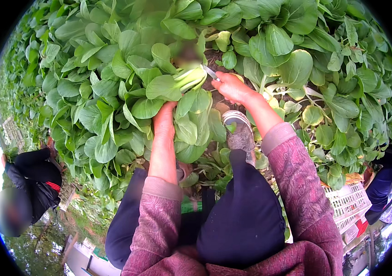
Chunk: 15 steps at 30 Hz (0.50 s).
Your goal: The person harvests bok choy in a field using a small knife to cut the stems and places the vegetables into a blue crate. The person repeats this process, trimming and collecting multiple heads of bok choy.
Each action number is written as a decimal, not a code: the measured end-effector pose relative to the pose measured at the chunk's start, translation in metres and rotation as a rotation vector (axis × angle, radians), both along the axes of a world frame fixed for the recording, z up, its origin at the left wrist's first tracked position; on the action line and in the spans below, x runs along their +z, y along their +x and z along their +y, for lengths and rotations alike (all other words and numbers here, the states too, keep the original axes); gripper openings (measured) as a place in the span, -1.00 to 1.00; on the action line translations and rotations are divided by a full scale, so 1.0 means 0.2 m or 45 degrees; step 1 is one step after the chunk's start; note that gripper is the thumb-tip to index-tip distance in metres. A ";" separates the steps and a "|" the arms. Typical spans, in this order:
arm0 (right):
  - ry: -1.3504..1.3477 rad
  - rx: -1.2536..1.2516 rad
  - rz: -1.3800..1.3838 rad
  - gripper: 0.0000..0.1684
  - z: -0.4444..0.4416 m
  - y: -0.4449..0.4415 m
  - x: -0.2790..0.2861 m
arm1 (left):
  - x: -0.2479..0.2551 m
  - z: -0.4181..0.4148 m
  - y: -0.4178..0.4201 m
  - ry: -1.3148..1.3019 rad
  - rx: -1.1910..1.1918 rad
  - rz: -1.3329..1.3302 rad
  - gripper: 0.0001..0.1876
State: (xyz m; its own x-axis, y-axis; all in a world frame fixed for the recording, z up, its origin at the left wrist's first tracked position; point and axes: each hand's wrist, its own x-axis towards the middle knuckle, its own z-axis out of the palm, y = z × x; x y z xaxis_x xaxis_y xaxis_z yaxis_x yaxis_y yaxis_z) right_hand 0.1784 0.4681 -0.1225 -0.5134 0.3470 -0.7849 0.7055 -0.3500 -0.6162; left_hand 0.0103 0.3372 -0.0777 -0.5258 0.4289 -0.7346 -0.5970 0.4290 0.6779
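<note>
A leafy green plant like bok choy (191, 78) lies tilted in front of me, its pale stalks pointing up and to the right. My left hand (165, 109) reaches in under its leaves; the fingers are hidden, so its grip cannot be seen. To the right of the stalk base, my right hand (228, 86) is closed around the handle of a small knife (210, 72). The knife's metal blade meets or lies right beside the cut-looking pale base of the stalks. A blurred patch covers the view just above the base.
Dense leafy greens (278, 41) spread ahead and to both sides. My shoe (240, 132) stands on soil among yellowing leaves. A pale plastic crate (349, 201) is at right, near a partly seen person (384, 183). Another person (37, 172) is at left beside a crate (67, 193).
</note>
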 end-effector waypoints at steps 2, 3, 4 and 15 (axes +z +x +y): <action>0.060 0.048 0.026 -0.62 0.02 -0.01 -0.05 | 0.03 0.03 0.03 0.037 -0.003 -0.039 -0.53; 0.070 0.123 0.037 -0.60 0.03 -0.06 -0.05 | 0.02 0.02 0.02 0.045 0.042 -0.074 -0.54; 0.082 0.197 0.047 -0.59 0.04 -0.10 -0.04 | 0.02 0.01 0.01 0.055 0.087 -0.110 -0.54; 0.253 -0.016 0.036 -0.60 -0.17 0.12 0.02 | 0.00 -0.13 -0.03 0.172 0.127 -0.224 -0.58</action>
